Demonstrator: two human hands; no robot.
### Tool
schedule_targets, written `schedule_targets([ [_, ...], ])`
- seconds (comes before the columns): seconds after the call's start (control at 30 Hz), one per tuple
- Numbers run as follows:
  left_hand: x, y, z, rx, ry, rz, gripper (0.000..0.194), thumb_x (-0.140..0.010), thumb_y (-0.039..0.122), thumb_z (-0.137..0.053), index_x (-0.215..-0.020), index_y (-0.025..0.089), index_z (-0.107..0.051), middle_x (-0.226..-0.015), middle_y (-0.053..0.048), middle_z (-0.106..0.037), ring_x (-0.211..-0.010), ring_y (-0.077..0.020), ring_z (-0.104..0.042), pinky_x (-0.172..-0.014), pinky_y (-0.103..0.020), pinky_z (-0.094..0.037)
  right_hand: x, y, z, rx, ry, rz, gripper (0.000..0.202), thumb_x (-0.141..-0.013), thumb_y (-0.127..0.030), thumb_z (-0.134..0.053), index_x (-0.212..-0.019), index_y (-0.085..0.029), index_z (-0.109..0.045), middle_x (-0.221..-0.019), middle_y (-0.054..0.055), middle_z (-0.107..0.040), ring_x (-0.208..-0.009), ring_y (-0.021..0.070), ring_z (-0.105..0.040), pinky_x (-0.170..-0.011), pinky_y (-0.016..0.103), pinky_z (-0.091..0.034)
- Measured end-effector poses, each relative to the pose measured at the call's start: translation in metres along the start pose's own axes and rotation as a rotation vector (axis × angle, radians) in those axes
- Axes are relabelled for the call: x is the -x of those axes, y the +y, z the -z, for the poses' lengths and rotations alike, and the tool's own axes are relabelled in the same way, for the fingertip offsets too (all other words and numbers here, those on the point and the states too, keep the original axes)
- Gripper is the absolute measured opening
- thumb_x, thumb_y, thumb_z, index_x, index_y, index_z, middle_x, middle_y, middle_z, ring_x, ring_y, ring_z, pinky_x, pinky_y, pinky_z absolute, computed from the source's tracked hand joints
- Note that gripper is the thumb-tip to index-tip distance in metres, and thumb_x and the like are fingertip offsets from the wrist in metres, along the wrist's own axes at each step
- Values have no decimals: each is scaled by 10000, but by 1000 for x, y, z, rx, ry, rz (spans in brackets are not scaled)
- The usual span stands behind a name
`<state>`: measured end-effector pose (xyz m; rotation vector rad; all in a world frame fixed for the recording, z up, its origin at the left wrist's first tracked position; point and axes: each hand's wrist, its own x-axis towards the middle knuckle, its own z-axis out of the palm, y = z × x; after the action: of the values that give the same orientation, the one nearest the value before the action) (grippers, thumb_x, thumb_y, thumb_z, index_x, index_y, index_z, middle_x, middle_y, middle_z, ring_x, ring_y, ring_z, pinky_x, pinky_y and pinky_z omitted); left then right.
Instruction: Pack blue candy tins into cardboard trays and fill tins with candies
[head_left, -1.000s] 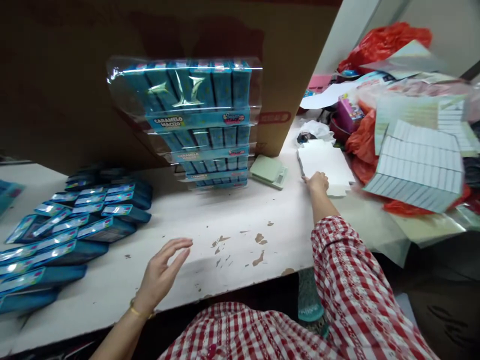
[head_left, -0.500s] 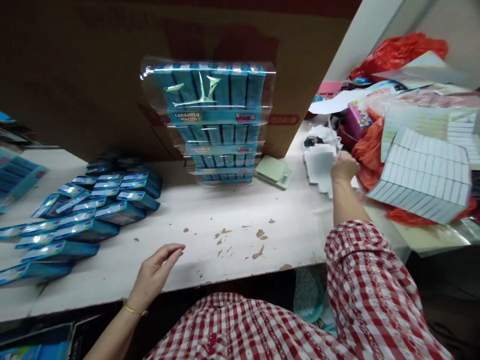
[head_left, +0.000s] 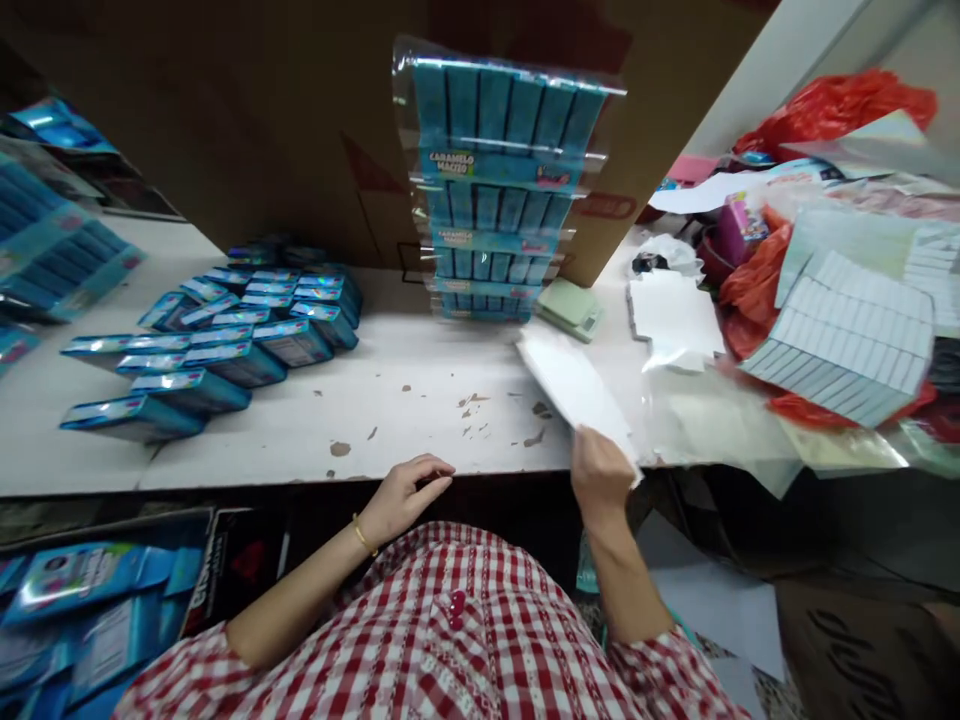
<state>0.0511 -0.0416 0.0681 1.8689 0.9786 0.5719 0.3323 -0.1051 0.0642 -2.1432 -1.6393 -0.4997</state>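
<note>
The right forearm reaches forward and slightly left, bare below a checked sleeve, bringing the right hand to the front edge of the surface. Its grip is closed, fingers curled over the near end of a white card. The card slants forward and left from the fist over the surface, its far end near the scale; blur hides whether it touches anything below.

The left forearm angles inward from the lower left, a bracelet at the wrist. The left hand is at the front edge, palm turned inward, fingers gently bent. Its grip is loosely parted, with a small gap between thumb and fingers and nothing visible in it.

To the right of the held card, a white stack lies on the surface. Blue packs stand in rows at the left, and a filled blue display stands against the carton.
</note>
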Motion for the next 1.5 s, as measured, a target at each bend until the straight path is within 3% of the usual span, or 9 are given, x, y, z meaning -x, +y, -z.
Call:
schedule_targets([
  [0.2, 27, -20, -15, -10, -100, -23, 186, -822, 298, -546, -887, 176, -671, -908, -56, -686, -849, -160, -636, -803, -290, -498, 13, -52, -58, 0, -266, 57, 295, -900, -292, -453, -662, -190, -594, -704, 96, -628, -629, 203, -555, -514, 302, -294],
  [0.43, 53, -48, -13, -82, -26, -6, 252, -867, 335, -496, -959, 161, -653, -925, -68, -676, -846, -165, -639, -794, -305, -515, -12, -49, -38, -69, -372, -42, 372, -890, -424, -472, -654, -191, -640, -772, 67, -666, -651, 166, -580, -517, 265, -279],
  [0.6, 39, -54, -13, -364, 299, -252, 672, -806, 427, -591, -1369, 145, -356, -1346, -179, -463, -1253, -278, -437, -1033, -450, -378, -16, -139, -22, -156, -308, 218, 391, -922, -417, -394, -748, -189, -660, -793, 103, -670, -647, 190, -609, -498, 272, -357],
  [0.7, 27, -72, 1, -545, 401, -253, 835, -789, 444, -610, -1437, 119, -196, -1434, -219, -339, -1337, -315, -315, -1067, -495, -296, -12, -178, -28, -385, -382, 379, 355, -924, -435, -387, -1036, -217, -644, -983, 87, -684, -756, 201, -645, -608, 304, -475],
  [0.87, 31, -116, 35, -724, 189, -156, 768, -763, 428, -652, -1404, 167, -319, -1416, -177, -404, -1327, -332, -324, -1037, -492, -275, 0, -121, -56, -470, -493, 493, 466, -867, -423, -509, -1276, -202, -515, -1253, 118, -580, -1131, 257, -556, -913, 404, -474],
  [1.0, 23, -128, 38, -770, 80, -204, 600, -805, 387, -613, -1349, 217, -423, -1408, -138, -431, -1323, -316, -329, -1043, -495, -226, 12, -74, -74, -363, -573, 701, 644, -766, -377, -656, -1347, -201, -443, -1406, 114, -437, -1297, 312, -386, -991, 477, -400],
  [1.17, 7, -124, 29, -728, 67, -222, 622, -742, 499, -647, -1280, 216, -514, -1341, -121, -511, -1257, -343, -380, -1020, -514, -237, 27, -80, -74, -325, -492, 678, 335, -876, -178, -466, -1170, -239, -613, -1287, 66, -570, -1200, 256, -502, -917, 425, -440],
  [1.33, 14, -127, 34, -617, 112, -271, 268, -848, 326, -562, -1096, 263, -644, -1221, -64, -612, -1201, -254, -452, -979, -464, -319, 30, -84, -69, -570, -431, 483, 319, -884, -177, -412, -1047, -257, -675, -1051, 36, -696, -970, 178, -633, -852, 349, -500],
  [1.5, 13, -125, 35, -465, 174, -323, 220, -886, 236, -476, -989, 232, -671, -1117, -54, -664, -1136, -198, -520, -942, -413, -395, 30, -90, -69, -644, -410, 418, 311, -894, -212, -399, -985, -248, -693, -937, 39, -713, -890, 174, -654, -804, 329, -529],
])
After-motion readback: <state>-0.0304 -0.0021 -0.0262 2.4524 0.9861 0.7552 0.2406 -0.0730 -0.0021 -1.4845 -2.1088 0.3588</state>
